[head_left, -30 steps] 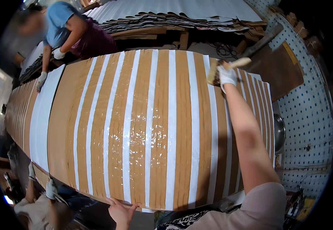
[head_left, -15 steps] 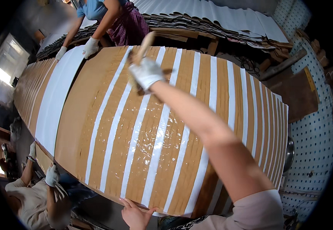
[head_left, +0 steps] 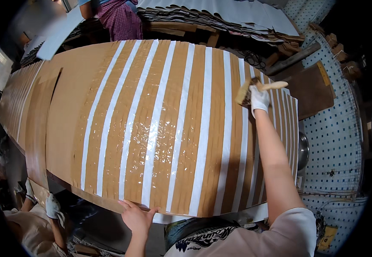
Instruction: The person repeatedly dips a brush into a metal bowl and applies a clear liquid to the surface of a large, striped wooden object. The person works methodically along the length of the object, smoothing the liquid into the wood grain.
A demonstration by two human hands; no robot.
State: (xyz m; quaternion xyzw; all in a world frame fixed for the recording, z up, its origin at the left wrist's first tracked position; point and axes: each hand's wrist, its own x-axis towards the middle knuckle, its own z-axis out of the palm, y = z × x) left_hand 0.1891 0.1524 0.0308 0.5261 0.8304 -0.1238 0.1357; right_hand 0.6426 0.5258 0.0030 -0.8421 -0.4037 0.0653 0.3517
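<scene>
My right hand (head_left: 259, 99), in a white glove, grips a wide flat brush (head_left: 242, 93) with a pale wooden handle. Its bristles lie at the right part of a broad spread of overlapping brown sheets (head_left: 192, 128). White strips (head_left: 153, 145) alternate with the brown ones, and a wet, glossy film shines over the middle. Bare and with fingers apart, my left hand (head_left: 136, 217) rests against the near edge of the spread, thumb and fingertips touching it.
At the lower left, a co-worker's gloved hand (head_left: 53, 205) is near a brown panel (head_left: 38, 128). Another person in a checked skirt (head_left: 119, 21) stands at the far side beside a lifted white sheet (head_left: 59, 36). A metal bowl (head_left: 302, 150) is at the right; stacked sheets (head_left: 186, 17) lie behind.
My right hand has swept the brush from the far middle toward the right. The far co-worker's white sheet has come up off the spread, uncovering brown sheets. My left hand stays at the edge.
</scene>
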